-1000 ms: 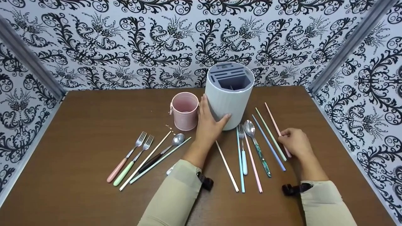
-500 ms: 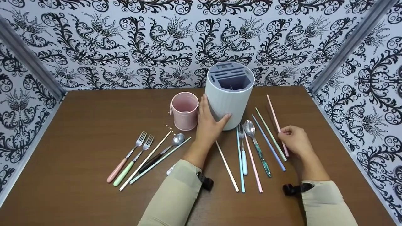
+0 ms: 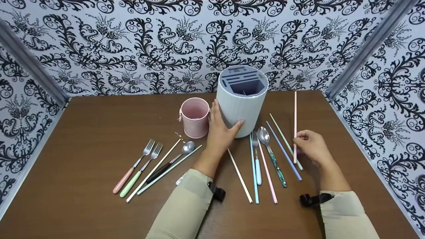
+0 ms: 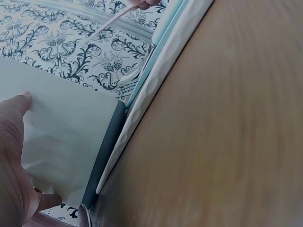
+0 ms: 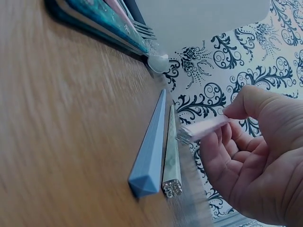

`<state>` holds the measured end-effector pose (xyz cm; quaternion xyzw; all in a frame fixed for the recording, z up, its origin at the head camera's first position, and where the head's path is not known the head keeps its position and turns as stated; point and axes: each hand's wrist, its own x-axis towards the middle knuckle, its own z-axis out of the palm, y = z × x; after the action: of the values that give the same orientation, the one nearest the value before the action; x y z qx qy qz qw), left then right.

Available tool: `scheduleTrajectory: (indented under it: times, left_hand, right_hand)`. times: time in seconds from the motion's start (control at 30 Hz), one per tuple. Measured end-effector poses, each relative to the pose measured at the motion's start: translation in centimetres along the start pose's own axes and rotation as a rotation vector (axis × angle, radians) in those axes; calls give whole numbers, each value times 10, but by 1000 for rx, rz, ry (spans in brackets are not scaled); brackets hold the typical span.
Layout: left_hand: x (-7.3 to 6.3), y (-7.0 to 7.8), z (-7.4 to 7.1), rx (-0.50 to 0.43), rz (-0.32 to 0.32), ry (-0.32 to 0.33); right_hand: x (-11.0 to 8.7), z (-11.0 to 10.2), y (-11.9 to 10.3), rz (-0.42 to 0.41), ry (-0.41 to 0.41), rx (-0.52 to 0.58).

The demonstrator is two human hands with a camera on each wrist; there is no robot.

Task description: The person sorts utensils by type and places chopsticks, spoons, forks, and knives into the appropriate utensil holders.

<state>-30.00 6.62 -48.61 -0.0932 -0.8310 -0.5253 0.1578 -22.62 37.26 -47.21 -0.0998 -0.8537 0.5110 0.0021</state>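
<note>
My right hand (image 3: 311, 146) pinches a pink chopstick (image 3: 295, 113) near its thicker end, its far tip raised. In the right wrist view, the chopstick's thick end (image 5: 201, 130) pokes out between thumb and fingers. Beside it lie a green chopstick (image 3: 281, 134) and a blue chopstick (image 3: 286, 154). My left hand (image 3: 220, 132) rests against the lower left of a white cylindrical knife block (image 3: 242, 113), fingers extended along its side, thumb spread across the front. The block has a grey slotted top and stands upright. A pink cup (image 3: 195, 124) stands just left of that hand.
Right of centre lie a large spoon (image 3: 273, 157), a fork with a pale blue handle (image 3: 258, 169) and more chopsticks. At left are two forks, one with a pink handle (image 3: 123, 180), a black-handled spoon (image 3: 159, 172) and chopsticks. Patterned walls (image 3: 166, 43) enclose the table.
My right hand has lifted the pink chopstick, its far tip rising and swinging right until it points almost straight away from me. My left hand and the knife block have stayed put.
</note>
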Motion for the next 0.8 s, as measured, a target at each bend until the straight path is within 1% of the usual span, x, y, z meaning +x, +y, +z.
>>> scheduleTrajectory:
  times: [0.2,0.33,0.43,0.67,0.8]
  left_hand:
    - [0,-3,1,-9,15,6]
    - [0,-5,1,-12,19,12]
    - [0,-5,2,-13,17,16]
    - [0,0,2,-26,7,20]
    - [1,3,1,-25,27,30]
  right_hand:
    - [0,0,-3,3,-45,96]
    - [0,0,-6,-10,-53,138]
    - [-1,0,-7,-16,-37,188]
    - [-1,3,-10,-22,38,330]
    - [-2,3,-12,-36,53,413]
